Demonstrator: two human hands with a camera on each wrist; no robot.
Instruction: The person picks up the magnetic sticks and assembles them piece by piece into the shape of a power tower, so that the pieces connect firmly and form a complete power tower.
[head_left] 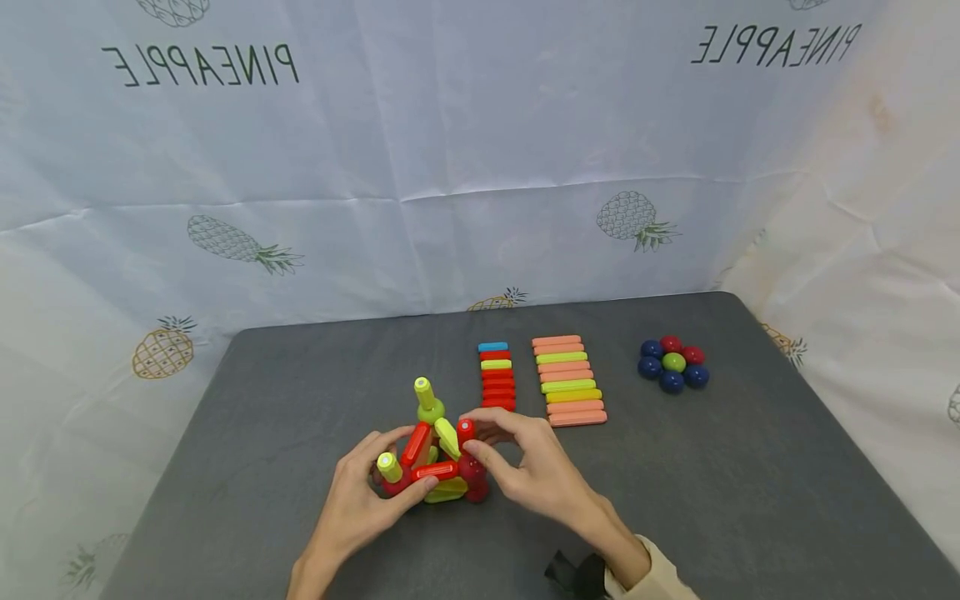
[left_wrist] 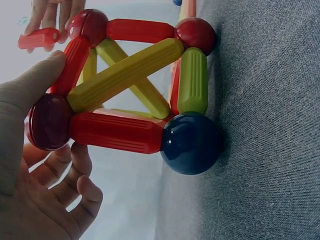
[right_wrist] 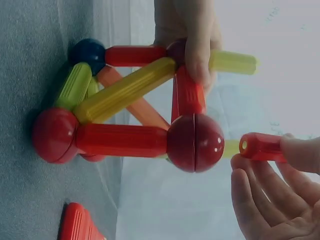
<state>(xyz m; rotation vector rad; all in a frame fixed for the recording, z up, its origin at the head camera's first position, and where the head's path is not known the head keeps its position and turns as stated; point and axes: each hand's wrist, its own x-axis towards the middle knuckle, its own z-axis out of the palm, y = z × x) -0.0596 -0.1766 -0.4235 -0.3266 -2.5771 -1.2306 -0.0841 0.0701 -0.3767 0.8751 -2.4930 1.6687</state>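
A frame of magnetic rods and balls (head_left: 435,472) stands on the table, with a blue ball (left_wrist: 192,144) and a red ball (right_wrist: 55,135) at its lower corners. My left hand (head_left: 356,502) holds its upper left corner, thumb along a red top rod (left_wrist: 72,65) and fingers behind the ball. Between thumb and fingers, my right hand (head_left: 536,467) pinches a short red rod (right_wrist: 262,146). That rod points at an upper red ball (right_wrist: 195,143), with a small gap between them. Yellow-green rods (head_left: 424,393) stick up from two other top balls.
Behind the frame lies a column of short rods (head_left: 497,374), mostly red. Right of it is a column of longer rods (head_left: 566,377) in orange, yellow and green. Several loose balls (head_left: 672,362) cluster at the far right. A patterned cloth (head_left: 450,250) hangs behind the table.
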